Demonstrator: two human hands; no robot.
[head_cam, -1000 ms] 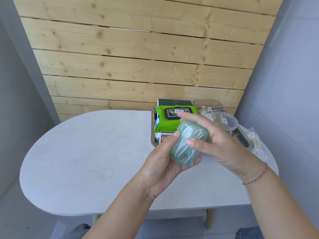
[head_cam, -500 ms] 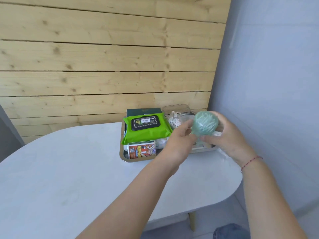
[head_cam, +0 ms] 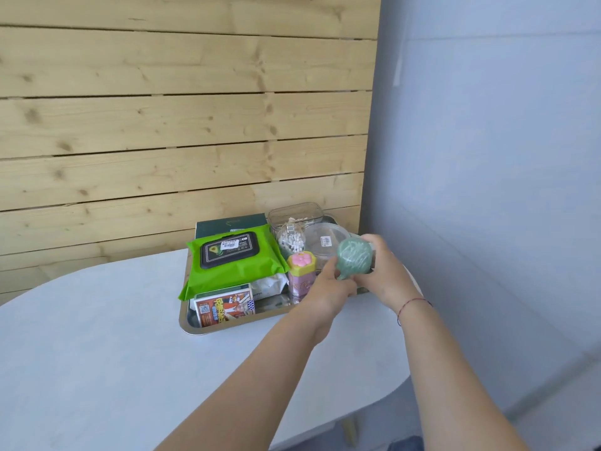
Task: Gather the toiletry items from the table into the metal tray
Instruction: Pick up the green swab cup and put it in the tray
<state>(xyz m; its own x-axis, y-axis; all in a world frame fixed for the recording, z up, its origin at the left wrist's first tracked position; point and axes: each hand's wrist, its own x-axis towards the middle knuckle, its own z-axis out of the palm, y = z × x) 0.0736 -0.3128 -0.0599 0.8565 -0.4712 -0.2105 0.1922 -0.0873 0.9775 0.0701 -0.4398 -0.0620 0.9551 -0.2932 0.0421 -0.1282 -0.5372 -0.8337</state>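
Over the right end of the metal tray (head_cam: 227, 329), left hand (head_cam: 325, 289) and right hand (head_cam: 388, 275) both curl their fingers round one pale green case (head_cam: 353, 257), near one green wipes pack (head_cam: 227, 275) marked "80".

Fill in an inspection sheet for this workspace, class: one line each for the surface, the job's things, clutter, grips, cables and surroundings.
Surface: pale rounded table, smooth top.
Job's things: metal tray at the table's far end holds a green wipes pack, an orange printed box, a pink bottle, a cotton swab jar and a clear round tub; a green round container is held over the tray's right side.
Clutter: nothing seen.
Grips: left hand and right hand both hold the green round container.
Cables: nothing seen.
Surroundings: wood plank wall behind, grey wall to the right.
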